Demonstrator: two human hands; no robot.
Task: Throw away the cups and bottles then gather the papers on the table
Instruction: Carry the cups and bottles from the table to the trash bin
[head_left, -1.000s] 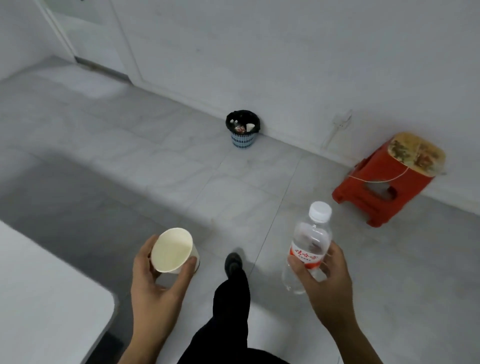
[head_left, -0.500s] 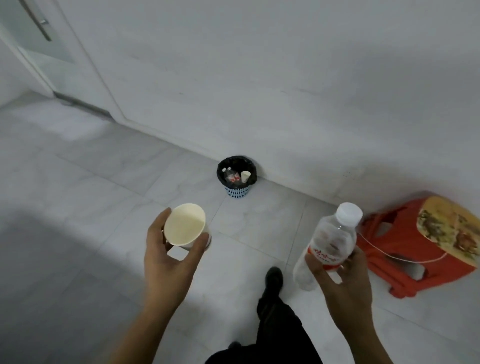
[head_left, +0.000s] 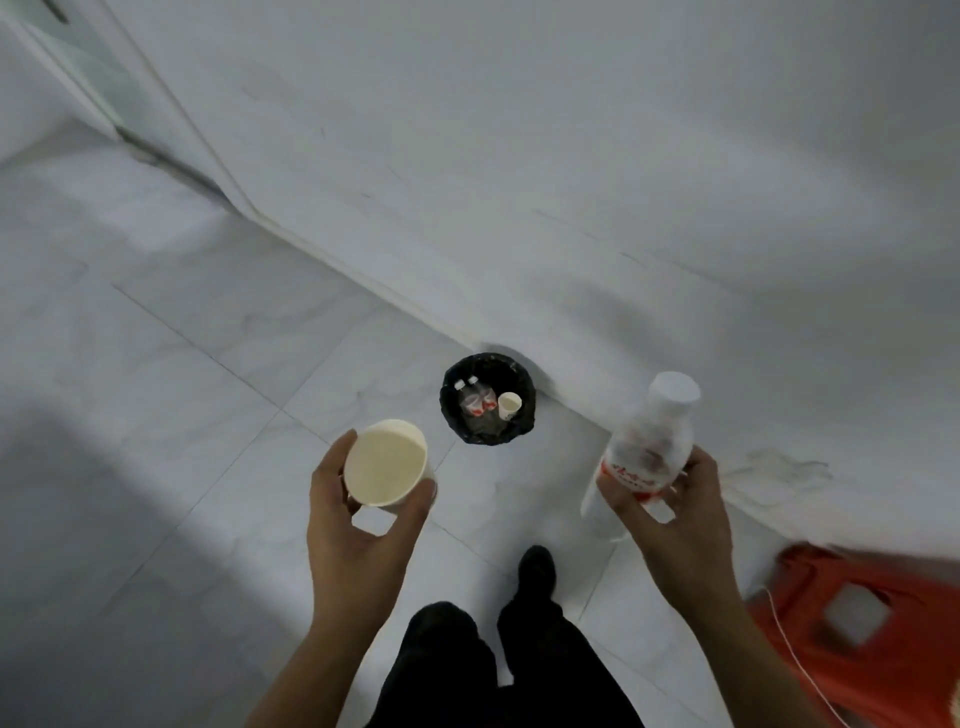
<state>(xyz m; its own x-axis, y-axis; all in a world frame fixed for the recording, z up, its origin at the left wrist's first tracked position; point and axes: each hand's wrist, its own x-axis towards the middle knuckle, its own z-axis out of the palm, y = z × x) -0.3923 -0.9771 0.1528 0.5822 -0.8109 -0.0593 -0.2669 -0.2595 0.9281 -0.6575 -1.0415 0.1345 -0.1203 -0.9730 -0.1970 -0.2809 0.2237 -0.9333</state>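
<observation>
pale grey tiled floor (head_left: 156, 415) meeting a white wall (head_left: 571, 130) at the far side. blurred red plastic stool (head_left: 852, 623), near right. round bin with black liner (head_left: 452, 387) at the wall's foot, centre, holding small bottles and a cup. clear plastic bottle with white cap and red label (head_left: 649, 441), right of the bin, gripped at its middle by the curled fingers of the right hand (head_left: 675, 525). cream paper cup (head_left: 385, 462), left of the bin, pinched between thumb and fingers of the left hand (head_left: 358, 535).
</observation>
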